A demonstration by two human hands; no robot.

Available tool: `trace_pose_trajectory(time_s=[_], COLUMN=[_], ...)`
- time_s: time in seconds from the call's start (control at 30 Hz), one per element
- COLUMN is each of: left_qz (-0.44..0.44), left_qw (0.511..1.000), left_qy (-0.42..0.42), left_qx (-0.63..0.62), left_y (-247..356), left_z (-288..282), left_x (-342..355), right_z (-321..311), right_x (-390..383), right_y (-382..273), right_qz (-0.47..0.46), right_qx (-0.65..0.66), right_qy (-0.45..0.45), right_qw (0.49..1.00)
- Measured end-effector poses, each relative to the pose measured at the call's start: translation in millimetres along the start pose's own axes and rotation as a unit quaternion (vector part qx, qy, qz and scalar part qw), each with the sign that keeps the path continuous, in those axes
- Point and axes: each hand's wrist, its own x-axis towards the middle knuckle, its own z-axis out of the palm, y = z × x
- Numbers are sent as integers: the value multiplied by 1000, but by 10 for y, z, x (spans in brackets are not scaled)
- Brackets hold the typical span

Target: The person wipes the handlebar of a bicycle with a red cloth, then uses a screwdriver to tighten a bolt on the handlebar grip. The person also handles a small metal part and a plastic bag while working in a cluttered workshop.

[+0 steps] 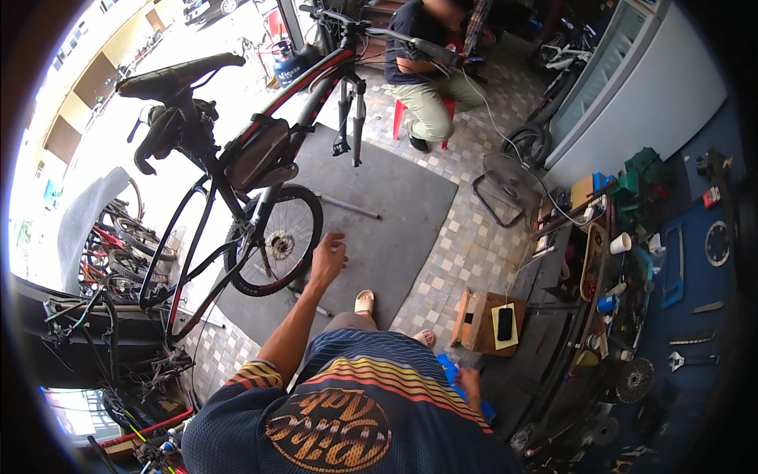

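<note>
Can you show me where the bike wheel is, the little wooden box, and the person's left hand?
bike wheel (276, 241): head view, on the spokes near the hub.
wooden box (474, 320): head view, on its side wall.
left hand (328, 257): head view, on its back.

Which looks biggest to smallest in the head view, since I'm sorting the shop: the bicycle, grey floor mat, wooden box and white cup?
1. Bicycle, though nearness to the camera enlarges it, so it and the mat are unsure.
2. Grey floor mat.
3. Wooden box.
4. White cup.

Left hand (328, 254) open beside the bicycle's rear wheel (278, 239), right hand (469, 382) low near the workbench (553, 276).
</note>
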Motion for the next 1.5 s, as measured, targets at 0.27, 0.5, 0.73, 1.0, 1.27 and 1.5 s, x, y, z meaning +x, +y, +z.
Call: trace_pose_trajectory(time_s=[0.27, 0.5, 0.73, 1.0, 1.27, 1.5], left_qz=[413, 190, 192, 239, 232, 257], left_qw=[872, 818, 804, 821, 827, 839], left_qy=[185, 222, 234, 282, 278, 197], left_qx=[188, 495, 512, 435, 430, 437], left_y=[2073, 2816, 2475, 2237, 2212, 2127], left_z=[-767, -1185, -1136, -1170, -1176, -1288], left_x=[1640, 2901, 3260, 3194, 3095, 2610], right_z=[793, 1546, 1116, 1037, 1138, 1500], right_x=[331, -196, -768, -1094, -574, -469], right_y=[-2189, -2160, -550, -312, -675, -1397], right_qz=[-209, -267, -95, -112, -64, -161], right_qx=[-31, -43, -137, -175, 31, -57], right_qy=[2, -16, 44, 49, 17, 69], right_qw=[977, 963, 985, 977, 997, 983])
